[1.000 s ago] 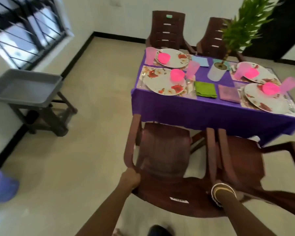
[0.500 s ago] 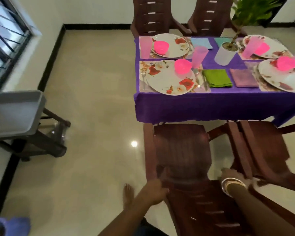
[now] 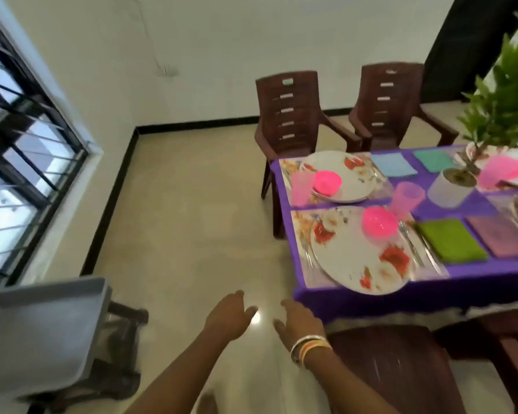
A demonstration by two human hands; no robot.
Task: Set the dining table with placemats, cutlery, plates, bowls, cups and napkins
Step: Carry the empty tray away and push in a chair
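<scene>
The dining table point(image 3: 371, 297) wears a purple cloth and stands at the right. On its near left placemat point(image 3: 302, 258) lie a floral plate point(image 3: 353, 258), a pink bowl point(image 3: 379, 225), a pink cup point(image 3: 407, 199) and cutlery point(image 3: 413, 246). A green napkin point(image 3: 450, 240) and a purple napkin point(image 3: 501, 236) lie beside it. A second setting point(image 3: 335, 177) sits behind. My left hand point(image 3: 228, 316) and my right hand point(image 3: 301, 319), with bangles at the wrist, hover open over the floor, left of the table corner, holding nothing.
A brown chair point(image 3: 401, 369) is tucked at the near side under my right arm. Two more brown chairs point(image 3: 290, 115) stand at the far side. A grey tray cart point(image 3: 39, 330) is at lower left. A potted plant point(image 3: 452, 186) stands on the table. A barred window point(image 3: 18, 150) is on the left wall.
Both hands have let go of the near chair's back and now hang open in front of me. The view has swung left, and the chair sits closer to the table.
</scene>
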